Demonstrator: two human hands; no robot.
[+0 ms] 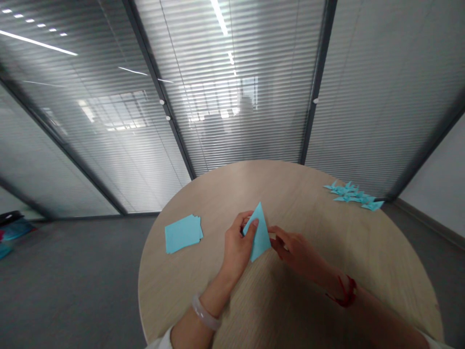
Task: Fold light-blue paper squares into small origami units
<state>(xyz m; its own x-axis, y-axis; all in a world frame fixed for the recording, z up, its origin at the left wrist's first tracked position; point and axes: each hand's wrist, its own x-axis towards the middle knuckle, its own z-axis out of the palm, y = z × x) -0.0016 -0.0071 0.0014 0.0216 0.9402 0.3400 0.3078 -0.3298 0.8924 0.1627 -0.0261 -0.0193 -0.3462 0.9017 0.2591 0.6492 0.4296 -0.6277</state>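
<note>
A folded sheet of light blue paper [260, 240], shaped like a tall triangle, is held up over the middle of the round table. My left hand [238, 245] grips it from the left, thumb across its front and the other fingers partly hidden behind it. Beside the paper's right edge is my right hand [296, 252], its fingers bent and slightly apart. Its fingertips are at or very near that edge; whether they touch is unclear.
On the table's left [154, 291] lies a stack of blue paper sheets [182, 235]. Several folded blue paper cranes [354, 195] sit in a cluster near the far right edge. Behind the table stand glass panels with blinds [232, 131].
</note>
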